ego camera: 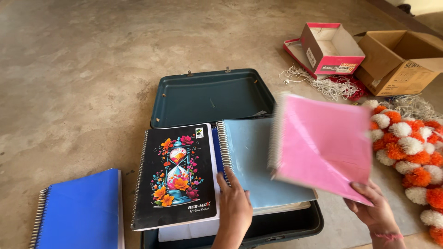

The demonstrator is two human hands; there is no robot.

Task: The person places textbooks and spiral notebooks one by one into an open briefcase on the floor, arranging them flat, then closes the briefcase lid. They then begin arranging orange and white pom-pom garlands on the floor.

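Fingers [367, 190] of our right hand [376, 213] are clamped on the lower edge of a pink spiral notebook [323, 143], holding it up tilted and blurry over the right side of the open dark green case [210, 94]. Our left hand [234, 207] lies flat, fingers together, on the light blue spiral notebook [258, 161], right at the seam where it meets the black notebook with the flowery hourglass cover [177, 175]. Both of those sit on top of the case's lower half.

We count four spiral notebooks: pink, light blue, black, plus a plain blue one [80, 212] on the floor at far left. Two boxes at top right: a pink-and-white shoebox [330, 48] with a label strip on its front, and a brown cardboard carton [399, 62] just beside it. One orange-and-white flower garland [408, 147] runs down the right edge.
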